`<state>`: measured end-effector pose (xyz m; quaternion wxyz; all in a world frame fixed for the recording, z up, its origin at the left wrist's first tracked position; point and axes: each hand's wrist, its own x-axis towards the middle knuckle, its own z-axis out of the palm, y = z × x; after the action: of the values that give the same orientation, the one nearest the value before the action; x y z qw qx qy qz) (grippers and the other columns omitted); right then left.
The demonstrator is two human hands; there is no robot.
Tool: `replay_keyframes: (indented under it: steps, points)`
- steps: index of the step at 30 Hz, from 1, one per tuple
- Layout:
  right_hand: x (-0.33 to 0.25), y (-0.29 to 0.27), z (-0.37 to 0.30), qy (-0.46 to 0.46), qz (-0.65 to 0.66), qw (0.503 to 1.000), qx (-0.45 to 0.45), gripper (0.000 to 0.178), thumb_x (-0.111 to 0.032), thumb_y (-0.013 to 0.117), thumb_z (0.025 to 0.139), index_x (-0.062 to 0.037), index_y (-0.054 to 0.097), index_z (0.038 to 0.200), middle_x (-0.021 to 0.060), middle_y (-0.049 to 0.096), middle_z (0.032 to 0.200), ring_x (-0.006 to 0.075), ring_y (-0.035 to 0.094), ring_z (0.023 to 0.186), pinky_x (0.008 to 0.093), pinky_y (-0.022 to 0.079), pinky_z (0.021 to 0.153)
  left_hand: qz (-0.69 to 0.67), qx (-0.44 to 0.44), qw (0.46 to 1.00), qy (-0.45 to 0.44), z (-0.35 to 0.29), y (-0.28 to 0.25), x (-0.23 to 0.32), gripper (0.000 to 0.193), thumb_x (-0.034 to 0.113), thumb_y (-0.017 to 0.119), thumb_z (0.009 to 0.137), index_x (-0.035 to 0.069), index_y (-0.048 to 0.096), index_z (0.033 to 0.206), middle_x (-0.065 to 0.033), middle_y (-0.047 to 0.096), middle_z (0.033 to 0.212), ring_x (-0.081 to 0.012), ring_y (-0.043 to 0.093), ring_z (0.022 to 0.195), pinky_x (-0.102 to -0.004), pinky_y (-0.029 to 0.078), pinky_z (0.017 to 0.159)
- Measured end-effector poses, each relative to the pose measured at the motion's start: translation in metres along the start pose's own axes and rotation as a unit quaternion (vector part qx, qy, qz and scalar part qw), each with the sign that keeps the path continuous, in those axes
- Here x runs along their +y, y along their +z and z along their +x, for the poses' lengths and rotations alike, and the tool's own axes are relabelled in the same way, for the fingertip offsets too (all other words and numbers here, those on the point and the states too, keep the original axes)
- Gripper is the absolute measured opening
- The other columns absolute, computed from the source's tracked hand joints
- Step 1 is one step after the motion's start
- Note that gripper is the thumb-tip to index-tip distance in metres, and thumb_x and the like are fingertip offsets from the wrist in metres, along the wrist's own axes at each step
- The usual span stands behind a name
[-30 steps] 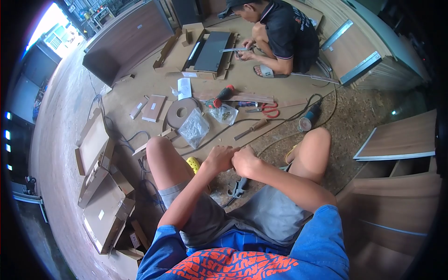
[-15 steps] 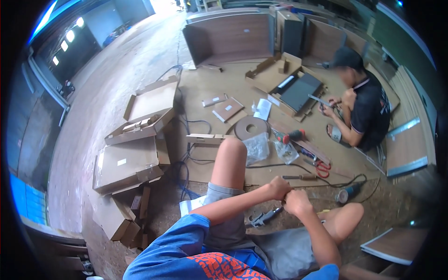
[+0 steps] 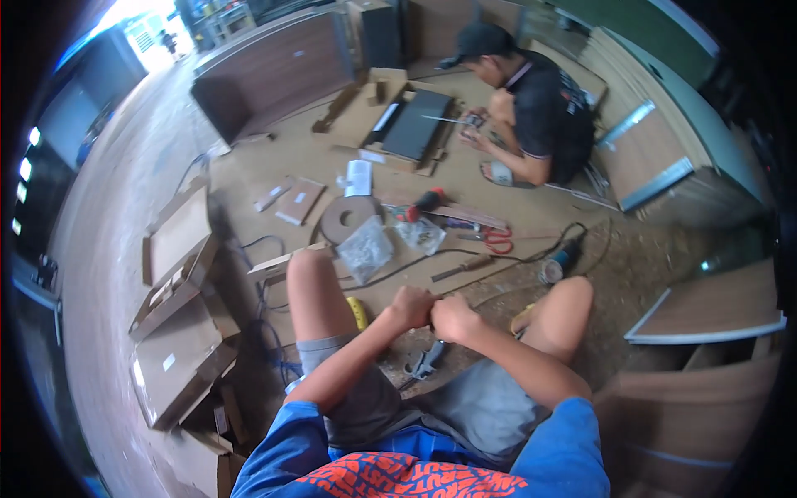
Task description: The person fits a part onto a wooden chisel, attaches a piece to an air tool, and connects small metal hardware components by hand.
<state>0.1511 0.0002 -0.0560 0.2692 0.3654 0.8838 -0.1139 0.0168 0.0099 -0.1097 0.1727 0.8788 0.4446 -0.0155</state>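
My left hand (image 3: 413, 307) and my right hand (image 3: 454, 319) are closed and pressed together in front of my knees. What they grip, if anything, is hidden by the fingers. Just below them, a grey metal tool (image 3: 426, 361) lies on the ground between my legs. Beyond my hands is a chisel-like tool (image 3: 462, 267) with a wooden handle. Near it lie red-handled scissors (image 3: 498, 241), a red and black power drill (image 3: 420, 205) and an angle grinder (image 3: 560, 262) with its cord.
Across from me a seated co-worker (image 3: 540, 116) holds a thin strip. Clear plastic bags (image 3: 365, 249) and a roll of brown edging (image 3: 349, 219) lie on cardboard. Opened cartons (image 3: 178, 353) stand at left, a carton with a dark panel (image 3: 407, 124) farther off. Wood panels (image 3: 706, 303) stand at right.
My view has swung right, so the surroundings appear farther left. My hands stay closed together, now nearer the middle of my body. The co-worker still holds the strip.
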Motion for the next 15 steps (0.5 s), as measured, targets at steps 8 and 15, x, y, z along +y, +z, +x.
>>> replay_keyframes:
  steps: [8, 15]
  points:
    - [0.003, 0.004, -0.006, 0.024, -0.005, 1.000, -0.013, 0.023, -0.031, 0.060, 0.084, -0.0142, 0.074, 0.092, 0.0064, 0.072, 0.096, 0.0212, 0.068, 0.092, 0.0372, 0.049, 0.080, -0.025, -0.006, 1.000, 0.011, 0.005, -0.005, 0.009, 0.031, 0.031, 0.064, 0.076, 0.014, 0.061, 0.102, -0.0127, 0.069, 0.084, -0.0315, 0.068, 0.081, -0.0438, 0.054, 0.067]
    - [0.004, 0.010, -0.001, 0.026, -0.003, 0.999, -0.020, 0.024, -0.032, 0.060, 0.085, -0.0139, 0.074, 0.092, 0.0069, 0.071, 0.096, 0.0216, 0.068, 0.092, 0.0380, 0.048, 0.082, -0.019, -0.010, 1.000, 0.010, 0.006, -0.008, 0.011, 0.033, 0.031, 0.065, 0.075, 0.014, 0.061, 0.103, -0.0129, 0.068, 0.084, -0.0319, 0.067, 0.081, -0.0433, 0.053, 0.068]
